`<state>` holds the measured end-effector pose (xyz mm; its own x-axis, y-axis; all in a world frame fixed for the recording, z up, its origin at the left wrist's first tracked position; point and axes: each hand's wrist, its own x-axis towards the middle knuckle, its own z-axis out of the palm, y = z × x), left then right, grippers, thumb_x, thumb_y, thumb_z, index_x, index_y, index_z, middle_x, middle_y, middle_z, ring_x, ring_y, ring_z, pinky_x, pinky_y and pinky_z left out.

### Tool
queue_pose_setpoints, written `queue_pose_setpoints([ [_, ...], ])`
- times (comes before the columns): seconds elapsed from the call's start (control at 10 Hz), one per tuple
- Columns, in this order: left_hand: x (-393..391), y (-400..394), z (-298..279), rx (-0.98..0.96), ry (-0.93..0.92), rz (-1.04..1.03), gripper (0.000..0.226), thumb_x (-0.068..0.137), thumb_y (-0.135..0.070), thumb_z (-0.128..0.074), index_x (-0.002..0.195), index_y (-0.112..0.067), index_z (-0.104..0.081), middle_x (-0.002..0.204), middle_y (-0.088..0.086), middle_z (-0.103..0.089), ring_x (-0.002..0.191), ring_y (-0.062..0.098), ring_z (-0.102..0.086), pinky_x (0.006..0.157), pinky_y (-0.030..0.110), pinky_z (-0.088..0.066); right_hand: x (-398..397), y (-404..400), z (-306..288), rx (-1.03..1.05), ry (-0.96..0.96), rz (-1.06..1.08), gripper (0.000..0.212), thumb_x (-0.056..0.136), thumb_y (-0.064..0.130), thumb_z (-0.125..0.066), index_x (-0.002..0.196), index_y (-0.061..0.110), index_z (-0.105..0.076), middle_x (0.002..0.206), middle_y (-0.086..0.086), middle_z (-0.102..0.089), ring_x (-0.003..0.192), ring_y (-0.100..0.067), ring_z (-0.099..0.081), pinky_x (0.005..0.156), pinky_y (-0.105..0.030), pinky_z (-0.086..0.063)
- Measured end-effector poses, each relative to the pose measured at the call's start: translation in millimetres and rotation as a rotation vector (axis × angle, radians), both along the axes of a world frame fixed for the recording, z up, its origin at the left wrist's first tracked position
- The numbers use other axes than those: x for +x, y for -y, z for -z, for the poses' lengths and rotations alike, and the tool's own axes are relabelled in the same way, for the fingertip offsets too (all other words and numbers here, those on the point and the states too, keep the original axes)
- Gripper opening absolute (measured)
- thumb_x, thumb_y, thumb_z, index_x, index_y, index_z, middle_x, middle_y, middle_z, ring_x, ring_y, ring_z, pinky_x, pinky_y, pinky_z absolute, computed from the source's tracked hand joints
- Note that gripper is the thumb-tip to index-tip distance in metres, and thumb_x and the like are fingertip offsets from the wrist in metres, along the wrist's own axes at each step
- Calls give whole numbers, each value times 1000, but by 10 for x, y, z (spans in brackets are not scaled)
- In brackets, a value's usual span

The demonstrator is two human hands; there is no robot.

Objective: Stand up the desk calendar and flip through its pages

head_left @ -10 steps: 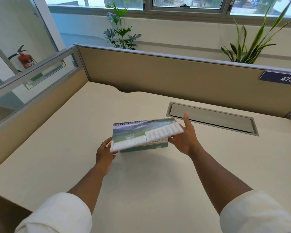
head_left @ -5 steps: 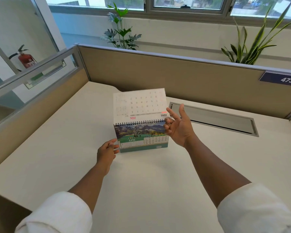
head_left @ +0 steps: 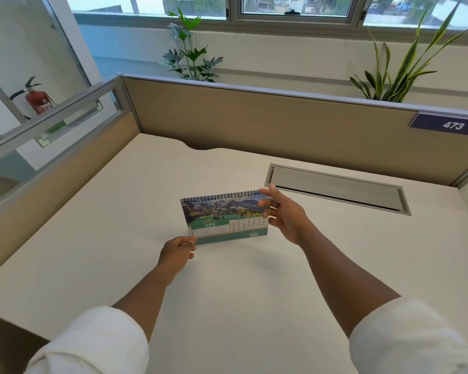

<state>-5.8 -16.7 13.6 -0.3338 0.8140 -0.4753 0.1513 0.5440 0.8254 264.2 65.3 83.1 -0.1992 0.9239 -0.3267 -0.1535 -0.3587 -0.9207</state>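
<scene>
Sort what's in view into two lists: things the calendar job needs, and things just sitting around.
Needed: desk calendar, showing June; left hand at its lower left corner; right hand at its right edge.

Bystanders: desk, cable tray lid, partition, number plate, plants, fire extinguisher.

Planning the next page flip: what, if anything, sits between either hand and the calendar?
Nothing visible. The calendar stands on the desk with the left hand at its lower left corner and the right hand at its right edge. The desk's cable hatch lies behind, apart.
</scene>
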Motion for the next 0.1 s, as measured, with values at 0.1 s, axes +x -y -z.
queue_pose_setpoints([
  [0.1,102,-13,-12,25,-78,195,15,89,-15,-59,98,-23,-69,103,1,-68,84,18,-67,62,19,-47,36,72,40,-25,7,37,39,95,52,-49,109,23,-69,89,0,-74,82,-17,-61,76,-33,-46],
])
